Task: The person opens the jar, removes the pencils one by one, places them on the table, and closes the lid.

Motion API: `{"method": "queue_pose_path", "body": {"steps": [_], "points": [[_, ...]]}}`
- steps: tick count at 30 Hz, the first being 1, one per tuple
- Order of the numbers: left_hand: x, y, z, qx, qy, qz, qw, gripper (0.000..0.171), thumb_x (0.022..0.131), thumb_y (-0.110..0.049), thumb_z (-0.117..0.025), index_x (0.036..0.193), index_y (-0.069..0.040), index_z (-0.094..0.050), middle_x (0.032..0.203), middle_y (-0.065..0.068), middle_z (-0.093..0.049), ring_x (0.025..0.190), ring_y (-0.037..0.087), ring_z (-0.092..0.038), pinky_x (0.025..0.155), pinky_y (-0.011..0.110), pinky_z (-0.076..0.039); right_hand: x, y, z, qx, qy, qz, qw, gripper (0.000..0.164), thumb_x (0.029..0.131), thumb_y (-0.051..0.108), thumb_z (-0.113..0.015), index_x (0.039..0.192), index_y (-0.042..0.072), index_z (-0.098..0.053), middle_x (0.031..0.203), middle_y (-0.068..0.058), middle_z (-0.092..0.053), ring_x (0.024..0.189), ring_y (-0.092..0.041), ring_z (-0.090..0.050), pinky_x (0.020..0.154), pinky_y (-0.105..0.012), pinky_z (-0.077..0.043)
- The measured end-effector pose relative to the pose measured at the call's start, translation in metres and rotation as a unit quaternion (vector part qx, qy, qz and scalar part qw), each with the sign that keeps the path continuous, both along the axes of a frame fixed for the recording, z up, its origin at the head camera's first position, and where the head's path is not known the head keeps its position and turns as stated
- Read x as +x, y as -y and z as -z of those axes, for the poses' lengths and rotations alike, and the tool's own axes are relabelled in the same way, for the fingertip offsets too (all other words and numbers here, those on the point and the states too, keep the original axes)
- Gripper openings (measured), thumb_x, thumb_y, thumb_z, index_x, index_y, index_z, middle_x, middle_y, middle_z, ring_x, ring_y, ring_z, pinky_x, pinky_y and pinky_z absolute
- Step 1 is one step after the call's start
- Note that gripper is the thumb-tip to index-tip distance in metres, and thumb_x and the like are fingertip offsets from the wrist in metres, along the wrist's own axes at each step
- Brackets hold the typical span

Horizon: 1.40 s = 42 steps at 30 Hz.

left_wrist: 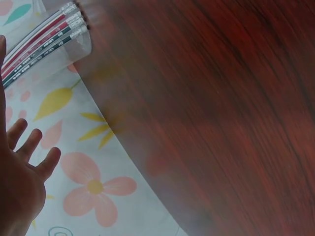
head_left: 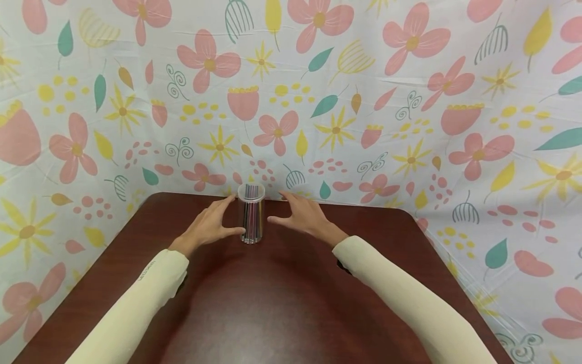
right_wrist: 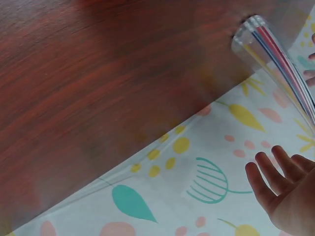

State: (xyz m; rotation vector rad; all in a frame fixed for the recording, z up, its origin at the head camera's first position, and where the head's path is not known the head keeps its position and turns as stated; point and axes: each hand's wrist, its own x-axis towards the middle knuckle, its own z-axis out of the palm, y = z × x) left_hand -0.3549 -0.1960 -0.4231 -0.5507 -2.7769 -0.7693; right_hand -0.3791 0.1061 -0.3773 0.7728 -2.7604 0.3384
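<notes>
A clear plastic cup (head_left: 251, 215) stands upright near the far edge of the table, with several pencils (left_wrist: 47, 44) inside it, dark, red and white among them. On its left side my left hand (head_left: 206, 226) is spread, thumb and fingers apart, close to the cup; whether it touches cannot be told. My right hand (head_left: 305, 215) is held to the right of the cup, a gap between them, its fingers relaxed and holding nothing. In the right wrist view the cup (right_wrist: 248, 42) appears tilted by the camera's angle, beyond the right hand (right_wrist: 285, 189).
The dark red wooden table (head_left: 254, 313) has rounded far corners. A white cloth (head_left: 282, 71) printed with flowers and leaves hangs behind it and along both sides, close to the far edge.
</notes>
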Motion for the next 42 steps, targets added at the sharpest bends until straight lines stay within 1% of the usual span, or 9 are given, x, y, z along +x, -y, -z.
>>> {"method": "queue_pose_path", "body": {"steps": [10,15,21,24,27,31,33,38,42], "points": [[-0.004,-0.008,0.000,0.020,0.012,-0.001,0.9997,0.108,0.084,-0.058,-0.083,0.166,-0.021,-0.024,0.162,0.016,-0.038,0.149,0.039,-0.036,0.114,0.063,-0.037,0.000,0.021,-0.010,0.006,-0.016,-0.013,1.000,0.096,0.086,0.077,-0.066,0.156,0.016,-0.047,0.147,-0.008,-0.061,0.108,-0.025,-0.071,0.068,-0.037,-0.060],[-0.006,-0.010,0.000,0.027,0.016,0.000,0.9995,0.108,0.084,-0.057,-0.083,0.167,-0.021,-0.023,0.163,0.016,-0.037,0.149,0.040,-0.035,0.114,0.064,-0.037,0.000,0.032,-0.016,0.008,-0.024,-0.013,1.000,0.097,0.085,0.080,-0.065,0.157,0.017,-0.047,0.149,-0.005,-0.059,0.110,-0.023,-0.071,0.073,-0.036,-0.061],[-0.008,-0.012,0.001,0.035,0.015,0.001,0.9993,0.109,0.084,-0.058,-0.082,0.167,-0.022,-0.022,0.163,0.016,-0.036,0.148,0.041,-0.036,0.113,0.065,-0.038,-0.001,0.043,-0.022,0.003,-0.023,-0.016,1.000,0.098,0.085,0.079,-0.064,0.159,0.019,-0.043,0.152,-0.004,-0.056,0.122,-0.023,-0.066,0.083,-0.038,-0.060],[-0.009,-0.013,0.001,0.039,0.014,0.000,0.9991,0.110,0.084,-0.060,-0.082,0.167,-0.021,-0.021,0.164,0.016,-0.035,0.148,0.042,-0.036,0.112,0.066,-0.039,0.000,0.048,-0.025,-0.002,-0.018,-0.016,1.000,0.098,0.086,0.078,-0.064,0.159,0.017,-0.043,0.152,-0.006,-0.056,0.121,-0.024,-0.067,0.081,-0.039,-0.060],[-0.011,-0.015,0.001,0.042,0.012,0.002,0.9990,0.111,0.084,-0.061,-0.081,0.168,-0.021,-0.020,0.164,0.017,-0.035,0.148,0.042,-0.037,0.111,0.066,-0.039,-0.001,0.052,-0.027,-0.005,-0.017,-0.011,1.000,0.097,0.087,0.078,-0.063,0.160,0.018,-0.042,0.153,-0.008,-0.055,0.112,-0.025,-0.070,0.073,-0.037,-0.060],[-0.014,-0.016,0.002,0.045,0.016,0.003,0.9989,0.114,0.083,-0.062,-0.081,0.168,-0.021,-0.016,0.164,0.017,-0.035,0.147,0.041,-0.038,0.112,0.065,-0.039,-0.004,0.058,-0.026,-0.012,-0.024,-0.004,1.000,0.093,0.087,0.077,-0.064,0.158,0.019,-0.045,0.146,-0.009,-0.060,0.095,-0.023,-0.071,0.064,-0.034,-0.057],[-0.015,-0.017,0.003,0.045,0.017,0.001,0.9988,0.116,0.083,-0.063,-0.080,0.168,-0.021,-0.015,0.163,0.018,-0.036,0.147,0.041,-0.039,0.112,0.065,-0.039,-0.006,0.061,-0.026,-0.021,-0.030,-0.003,0.999,0.092,0.087,0.077,-0.064,0.156,0.018,-0.047,0.140,-0.008,-0.063,0.091,-0.023,-0.071,0.064,-0.034,-0.056],[-0.016,-0.019,0.007,0.057,0.019,-0.002,0.9982,0.115,0.081,-0.067,-0.079,0.167,-0.022,-0.018,0.160,0.017,-0.041,0.144,0.039,-0.042,0.111,0.064,-0.041,-0.009,0.069,-0.023,-0.037,-0.041,0.005,0.998,0.090,0.086,0.079,-0.063,0.150,0.017,-0.054,0.130,-0.007,-0.067,0.095,-0.023,-0.070,0.068,-0.036,-0.057],[-0.018,-0.021,0.009,0.072,0.020,0.001,0.9972,0.111,0.083,-0.063,-0.081,0.167,-0.027,-0.017,0.158,0.016,-0.043,0.144,0.038,-0.044,0.110,0.063,-0.042,-0.009,0.072,-0.020,-0.045,-0.051,0.007,0.998,0.086,0.086,0.079,-0.064,0.146,0.017,-0.057,0.128,-0.007,-0.068,0.092,-0.022,-0.070,0.067,-0.036,-0.057]]}}
